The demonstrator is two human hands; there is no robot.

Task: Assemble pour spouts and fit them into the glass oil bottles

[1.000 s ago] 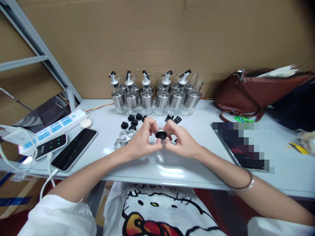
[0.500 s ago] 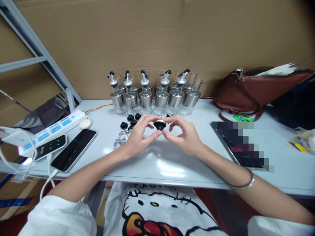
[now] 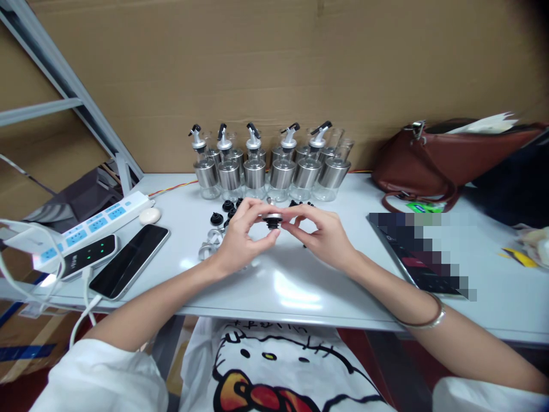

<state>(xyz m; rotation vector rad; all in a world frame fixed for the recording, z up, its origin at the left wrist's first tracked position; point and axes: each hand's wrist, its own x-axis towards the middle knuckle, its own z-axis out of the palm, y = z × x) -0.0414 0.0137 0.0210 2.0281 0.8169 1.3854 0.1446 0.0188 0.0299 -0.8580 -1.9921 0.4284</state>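
Note:
Between my two hands, above the table, is a bottle pourer spout point(image 3: 272, 220) with a silver collar and a black ribbed stopper pointing down. My left hand point(image 3: 244, 234) pinches it from the left, thumb low and fingers on top. From the right, my right hand point(image 3: 319, 233) grips the collar with thumb and fingertips. Black stoppers point(image 3: 217, 218) and silver spout parts point(image 3: 207, 250) lie beside my left hand, partly covered by it. Small black pieces point(image 3: 295, 203) sit behind my right hand. Beyond, glass-and-steel bottles point(image 3: 282, 174) stand in rows, several front ones topped with pourers.
On the left lie a phone point(image 3: 130, 262), a power strip point(image 3: 96, 226), a small device with green lights point(image 3: 88, 256) and a round white case point(image 3: 150, 216). A tablet-like dark panel point(image 3: 414, 252) and a brown bag point(image 3: 433, 160) are on the right. Cardboard point(image 3: 274, 68) stands behind.
The pourer spout has shifted slightly left and tilted in my fingers, so its ribbed stopper now shows from the side. Both hands keep their hold on it.

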